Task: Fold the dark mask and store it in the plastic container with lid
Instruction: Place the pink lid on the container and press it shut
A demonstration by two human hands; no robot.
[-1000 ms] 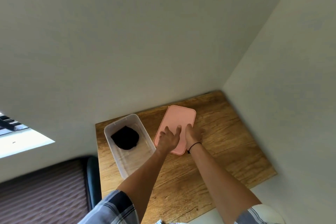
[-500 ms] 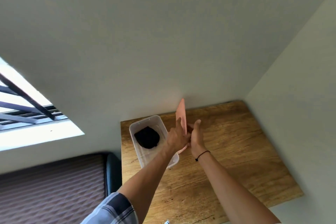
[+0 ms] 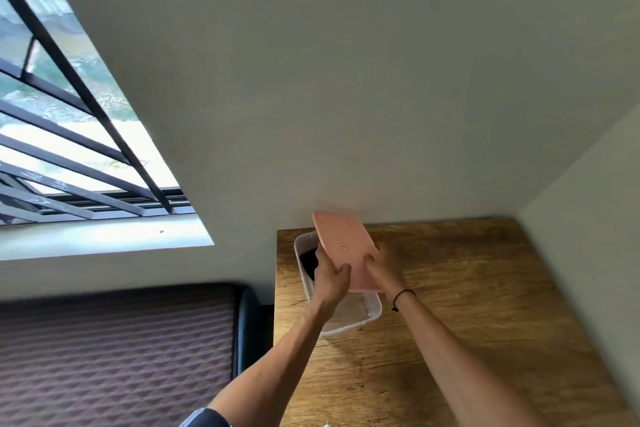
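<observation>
Plain walls meet in a corner above a wooden table (image 3: 467, 305), with a barred window (image 3: 69, 135) at 9 o'clock and a quilted bed (image 3: 114, 354) at 7 o'clock. On the table's left edge sits the clear box (image 3: 360, 317), the dark mask (image 3: 309, 262) lying in its far end. A second ago the pink lid (image 3: 346, 248) lay flat on the table at the box's 3 o'clock; half a second ago it stood on edge; now it hovers tilted over the box, covering most of the opening. The left hand (image 3: 329, 279) grips its near left edge, the right hand (image 3: 382, 269) its right edge. Storing looks done; seating and pressing the lid remains.
</observation>
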